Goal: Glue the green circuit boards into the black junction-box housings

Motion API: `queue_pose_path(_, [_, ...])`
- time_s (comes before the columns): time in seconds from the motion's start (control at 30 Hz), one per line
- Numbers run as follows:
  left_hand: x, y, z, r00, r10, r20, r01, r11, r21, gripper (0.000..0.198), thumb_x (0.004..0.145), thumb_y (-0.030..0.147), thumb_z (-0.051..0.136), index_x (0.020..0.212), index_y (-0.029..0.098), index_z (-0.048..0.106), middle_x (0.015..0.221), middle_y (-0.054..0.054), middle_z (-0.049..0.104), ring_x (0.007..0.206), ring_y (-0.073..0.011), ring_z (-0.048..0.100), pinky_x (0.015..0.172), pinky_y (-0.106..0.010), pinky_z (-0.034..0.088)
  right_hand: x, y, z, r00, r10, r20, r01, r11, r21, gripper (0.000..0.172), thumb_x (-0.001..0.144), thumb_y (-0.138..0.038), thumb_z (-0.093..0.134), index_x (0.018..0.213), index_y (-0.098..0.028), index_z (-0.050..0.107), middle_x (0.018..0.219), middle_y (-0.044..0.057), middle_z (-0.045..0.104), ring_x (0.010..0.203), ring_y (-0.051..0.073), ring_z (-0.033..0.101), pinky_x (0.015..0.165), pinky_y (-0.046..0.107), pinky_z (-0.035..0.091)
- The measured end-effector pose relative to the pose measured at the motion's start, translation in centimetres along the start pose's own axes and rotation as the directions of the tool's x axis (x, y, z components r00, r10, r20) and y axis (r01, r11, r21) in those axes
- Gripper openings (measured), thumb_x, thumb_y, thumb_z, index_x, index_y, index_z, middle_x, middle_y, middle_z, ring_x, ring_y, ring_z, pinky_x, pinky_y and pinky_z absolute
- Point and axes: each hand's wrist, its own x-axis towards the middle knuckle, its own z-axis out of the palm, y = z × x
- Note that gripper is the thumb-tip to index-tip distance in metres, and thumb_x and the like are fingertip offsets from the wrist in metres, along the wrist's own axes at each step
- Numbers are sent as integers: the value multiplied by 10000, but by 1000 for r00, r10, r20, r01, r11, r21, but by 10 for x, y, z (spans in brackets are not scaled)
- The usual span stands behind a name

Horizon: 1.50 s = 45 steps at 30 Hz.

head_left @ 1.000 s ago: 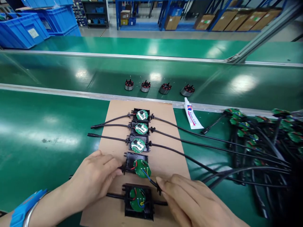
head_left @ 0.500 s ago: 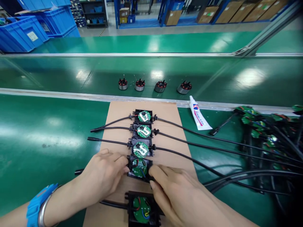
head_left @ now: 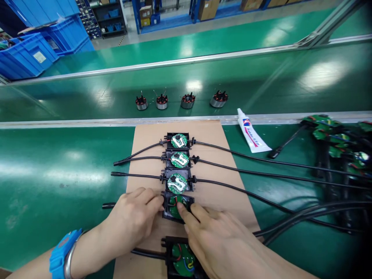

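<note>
My left hand (head_left: 142,213) is closed at the left end of a black plastic housing (head_left: 170,214), its fingertips pinching where a black cable (head_left: 109,205) enters; the exact grip is hidden. With the index finger of my right hand (head_left: 209,228) I press on the green circuit board (head_left: 174,211) inside this housing, while the other fingers curl at its right edge. A red wire shows on the board. Behind it stand three similar housings in a row, each with a white-marked round board (head_left: 177,183). Nearer me lies another housing with a wired green board (head_left: 183,259), partly under my right hand.
Brown cardboard (head_left: 151,131) lies beneath the housings. Several copper-wound motor stators (head_left: 188,101) stand on the ledge behind. To the right are a white tube (head_left: 252,133) and a pile of boards and cables (head_left: 334,143). Blue bins (head_left: 26,58) sit at the far left.
My right index finger has moved from the housing's right edge onto the circuit board. My left hand stays at the left end. The camera view has tilted and shifted slightly.
</note>
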Motion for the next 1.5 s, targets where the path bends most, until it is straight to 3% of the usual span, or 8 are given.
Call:
queue_pose_path(0.17, [6, 15, -2, 970, 89, 225, -171, 909, 379, 180, 759, 45, 495, 897, 136, 565, 767, -53, 583, 640, -211, 537, 480, -301, 467, 1, 1, -1, 1000, -4, -1, 4, 1000, 25, 447, 757, -192, 538, 1181, -99, 647, 807, 83, 677, 535, 196, 601, 435, 323, 324])
queue_pose_path(0.3, [11, 20, 5, 947, 84, 310, -239, 831, 503, 139, 747, 40, 484, 802, 157, 534, 730, -56, 555, 618, -212, 516, 452, -294, 428, 5, 1, -2, 1000, 10, 3, -10, 999, 47, 434, 760, -173, 528, 1169, -102, 654, 784, 69, 676, 511, 190, 591, 438, 330, 311])
queue_pose_path(0.47, [3, 14, 3, 972, 39, 233, -138, 894, 427, 117, 788, 70, 557, 877, 146, 562, 790, -47, 589, 655, -210, 548, 556, -336, 507, 5, -2, -5, 999, 34, 40, -37, 997, 74, 441, 804, -197, 490, 1212, -94, 624, 832, 87, 685, 558, 218, 616, 470, 339, 373])
queue_pose_path(0.63, [-5, 22, -9, 989, -64, 134, 28, 967, 255, 169, 873, 105, 488, 999, 148, 592, 887, -71, 621, 798, -228, 584, 704, -386, 534, -5, -2, -15, 991, 96, 92, -115, 965, 234, 422, 866, -260, 435, 1264, -178, 547, 981, 103, 670, 775, 261, 649, 630, 374, 477])
queue_pose_path(0.83, [0, 25, 3, 953, 267, 143, -275, 961, 41, 287, 915, 133, 429, 1171, 100, 555, 1206, -107, 583, 1067, -243, 534, 945, -391, 468, -17, 4, -25, 972, 184, 149, -226, 909, 351, 234, 815, -153, 439, 1026, -186, 536, 857, 65, 625, 706, 223, 618, 619, 333, 454])
queue_pose_path(1.07, [-5, 21, 17, 964, 218, 151, -221, 975, 0, 246, 899, 100, 454, 1106, 124, 585, 1277, -78, 564, 1119, -235, 511, 974, -374, 448, -14, 11, -26, 969, 145, 202, -214, 901, 377, 136, 860, -116, 404, 819, -197, 504, 771, 42, 578, 666, 187, 570, 581, 290, 424])
queue_pose_path(1.27, [-7, 23, 18, 968, 226, 109, -228, 974, 3, 260, 943, 110, 407, 1143, 112, 574, 1299, -80, 556, 1125, -223, 515, 994, -360, 431, -16, 13, -3, 990, 93, -105, -40, 905, 424, 194, 932, -125, 331, 814, -180, 475, 727, 29, 523, 627, 149, 508, 565, 261, 402])
queue_pose_path(1.5, [-3, 26, 14, 967, 220, 131, -227, 973, 40, 348, 949, 127, 359, 1272, 122, 488, 1222, -101, 589, 1032, -225, 544, 898, -358, 447, -13, 23, 0, 995, 84, 54, -98, 933, 347, 186, 872, -79, 351, 765, -193, 452, 745, 30, 532, 630, 149, 496, 569, 264, 364])
